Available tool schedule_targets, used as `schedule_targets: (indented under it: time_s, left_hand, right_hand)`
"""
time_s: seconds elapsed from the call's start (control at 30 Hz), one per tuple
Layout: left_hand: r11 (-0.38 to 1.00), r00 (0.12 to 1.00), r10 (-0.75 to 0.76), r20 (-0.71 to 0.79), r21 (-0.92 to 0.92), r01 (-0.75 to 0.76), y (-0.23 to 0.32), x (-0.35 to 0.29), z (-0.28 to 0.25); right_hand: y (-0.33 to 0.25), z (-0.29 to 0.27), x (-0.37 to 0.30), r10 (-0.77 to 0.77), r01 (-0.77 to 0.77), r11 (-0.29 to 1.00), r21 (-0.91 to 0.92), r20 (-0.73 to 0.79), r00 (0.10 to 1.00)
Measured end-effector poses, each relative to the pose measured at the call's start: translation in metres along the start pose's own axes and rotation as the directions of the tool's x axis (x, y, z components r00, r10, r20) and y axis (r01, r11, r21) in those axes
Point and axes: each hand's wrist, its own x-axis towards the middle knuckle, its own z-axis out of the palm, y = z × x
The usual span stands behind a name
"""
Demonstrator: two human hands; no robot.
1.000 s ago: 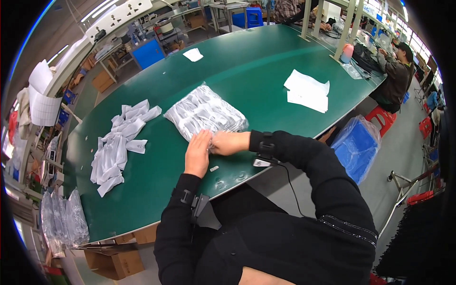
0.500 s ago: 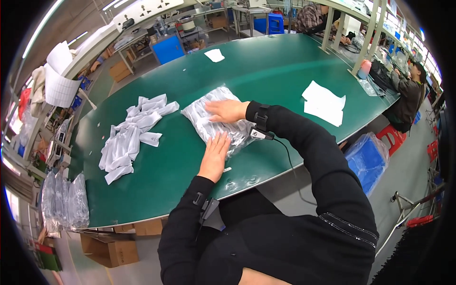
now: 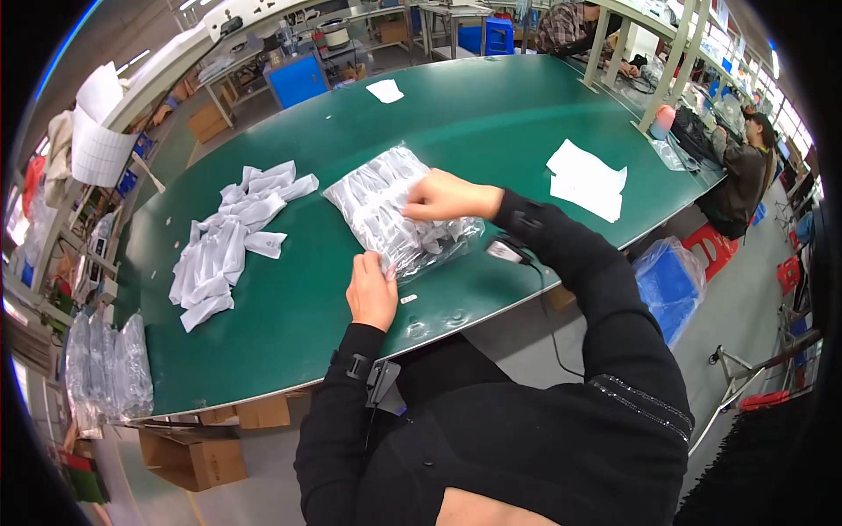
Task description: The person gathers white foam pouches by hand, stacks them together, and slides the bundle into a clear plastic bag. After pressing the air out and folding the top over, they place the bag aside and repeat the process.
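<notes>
"Where was the clear bag [image 3: 367,209]?"
"On the green table [image 3: 294,337], packed with white pieces, between the pile of white strips [image 3: 221,252] and the white papers [image 3: 586,182]."
"And the left hand [image 3: 372,291]?"
"Its grip was pinched on the bag's near corner."
"The right hand [image 3: 454,195]?"
"Over the bag, fingers curled; whether that grip held any plastic, I couldn't tell."

Here's our broad green table [image 3: 281,351], with a clear, white-filled bag [image 3: 375,195] lying near our edge! We've got a loose heap of white pieces [image 3: 216,252] to its left, white sheets [image 3: 586,180] to its right, a small white paper [image 3: 384,91] farther back.
</notes>
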Motion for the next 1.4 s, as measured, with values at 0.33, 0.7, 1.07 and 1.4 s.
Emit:
schedule_targets:
  time_s: [0.33, 0.7, 1.07, 1.4]
  left_hand:
    - [0.957, 0.993, -0.119, 0.019, -0.264, 0.12, -0.012, 0.002, 0.02]
    - [0.961, 0.99, -0.133, 0.051, -0.24, 0.141, -0.016, -0.004, 0.028]
    - [0.878, 0.868, -0.454, 0.2, -0.063, 0.474, -0.003, 0.002, 0.019]
    - [0.835, 0.812, -0.503, 0.296, -0.076, 0.545, -0.036, 0.005, 0.042]
  right_hand:
    - [0.006, 0.109, -0.001, -0.085, 0.129, 0.962, 0.239, -0.184, 0.979]
    - [0.048, 0.081, -0.04, 0.061, -0.138, 0.982, -0.131, -0.472, 0.88]
    - [0.003, 0.078, -0.077, 0.071, -0.18, 0.936, -0.303, -0.339, 0.938]
    - [0.017, 0.114, -0.037, -0.145, 0.098, 0.981, -0.167, -0.298, 0.943]
